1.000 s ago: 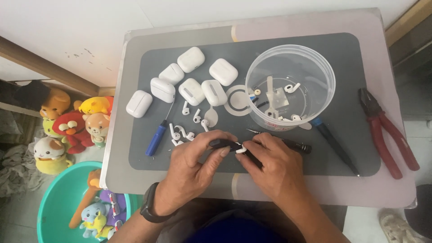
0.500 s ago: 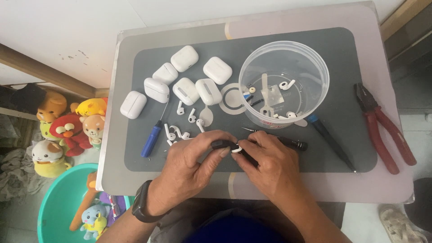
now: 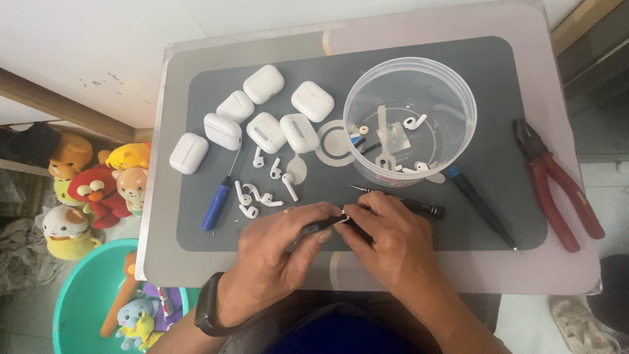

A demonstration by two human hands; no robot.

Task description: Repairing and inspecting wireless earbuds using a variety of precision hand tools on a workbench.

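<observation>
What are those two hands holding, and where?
Both hands pinch a small white earbud between fingertips; the left hand also grips a dark tool near its tip.

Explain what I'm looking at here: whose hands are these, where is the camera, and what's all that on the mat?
One view only: a camera on the person's head, looking down. No machine here. The left hand and right hand meet over a grey mat, pinching a small white earbud against a thin dark tool. On the mat lie seven white earbud cases, loose earbuds, a blue-handled screwdriver, a clear tub of small parts, and red pliers at the right.
</observation>
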